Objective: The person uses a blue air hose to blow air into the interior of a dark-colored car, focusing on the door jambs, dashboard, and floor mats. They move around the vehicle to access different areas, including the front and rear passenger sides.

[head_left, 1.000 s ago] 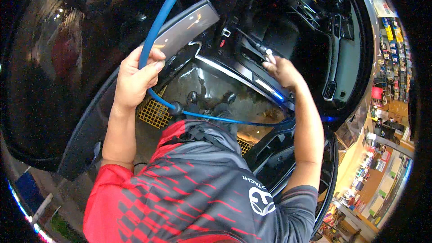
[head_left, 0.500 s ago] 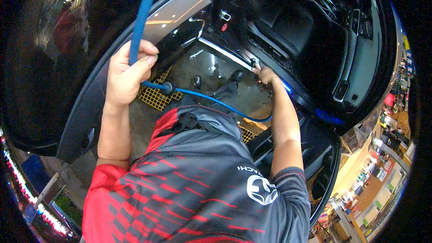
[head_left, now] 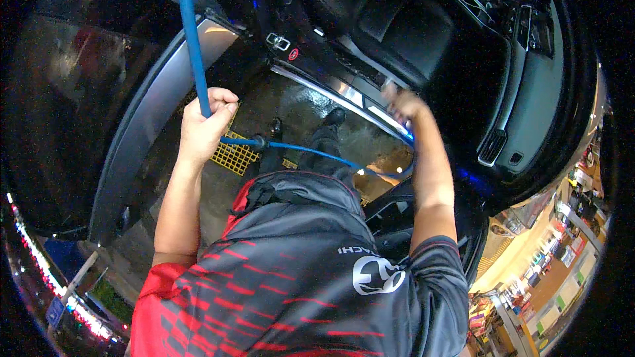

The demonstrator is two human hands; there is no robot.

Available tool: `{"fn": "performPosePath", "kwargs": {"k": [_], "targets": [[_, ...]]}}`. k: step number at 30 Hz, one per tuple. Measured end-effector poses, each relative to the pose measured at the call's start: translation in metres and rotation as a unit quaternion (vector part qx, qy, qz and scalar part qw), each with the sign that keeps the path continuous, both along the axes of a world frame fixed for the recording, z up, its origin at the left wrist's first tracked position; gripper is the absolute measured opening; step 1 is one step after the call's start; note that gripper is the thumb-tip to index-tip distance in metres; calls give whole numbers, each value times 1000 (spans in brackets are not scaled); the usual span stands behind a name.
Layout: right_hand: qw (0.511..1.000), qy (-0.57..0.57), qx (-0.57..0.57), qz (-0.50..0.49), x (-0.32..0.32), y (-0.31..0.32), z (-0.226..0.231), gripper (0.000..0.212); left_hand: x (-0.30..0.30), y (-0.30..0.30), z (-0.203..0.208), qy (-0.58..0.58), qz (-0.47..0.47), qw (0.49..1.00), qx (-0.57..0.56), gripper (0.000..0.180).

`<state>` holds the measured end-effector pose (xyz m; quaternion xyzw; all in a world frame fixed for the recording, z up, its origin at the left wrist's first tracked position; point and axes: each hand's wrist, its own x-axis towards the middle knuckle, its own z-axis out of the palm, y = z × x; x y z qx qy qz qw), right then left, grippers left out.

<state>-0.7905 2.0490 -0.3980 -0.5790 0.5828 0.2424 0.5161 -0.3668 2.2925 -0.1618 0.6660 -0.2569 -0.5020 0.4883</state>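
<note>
My left hand point(head_left: 206, 133) is closed round a blue hose point(head_left: 188, 33), which rises from the fist to the top of the view. Below the fist the hose runs on to the right, through a round dark fitting point(head_left: 260, 143), and passes behind my right forearm. Smeared by motion, my right hand point(head_left: 408, 109) is closed on a small metallic hose nozzle point(head_left: 389, 88). Its tip is over the car's door sill point(head_left: 344, 100), close to the front seat point(head_left: 410, 30); its exact shape is blurred.
An open car door point(head_left: 142, 132) stands to my left, with another dark door point(head_left: 430, 225) at my right. Yellow grating point(head_left: 235, 157) lies in the wet floor by my shoes point(head_left: 335, 117). The dashboard point(head_left: 526, 106) is at far right, stocked shelves point(head_left: 542, 264) beyond.
My right hand has moved up and right, from the sill's edge toward the seat, with the nozzle. The left hand keeps its hold on the hose. The whole view has shifted slightly.
</note>
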Motion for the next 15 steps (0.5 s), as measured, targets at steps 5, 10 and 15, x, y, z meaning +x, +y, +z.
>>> {"fn": "performPosePath", "kwargs": {"k": [5, 10, 15], "targets": [[987, -54, -68, -135, 27, -99, 79, 43, -26, -27, -25, -141, 51, 988, 30, 10], [996, 17, 62, 64, 11, -106, 19, 38, -37, -55, -38, -77, 77, 994, 14, 9], [995, 34, 79, 50, 19, -60, 3, 22, -59, -65, -43, -96, 68, 992, 40, 10]]}}
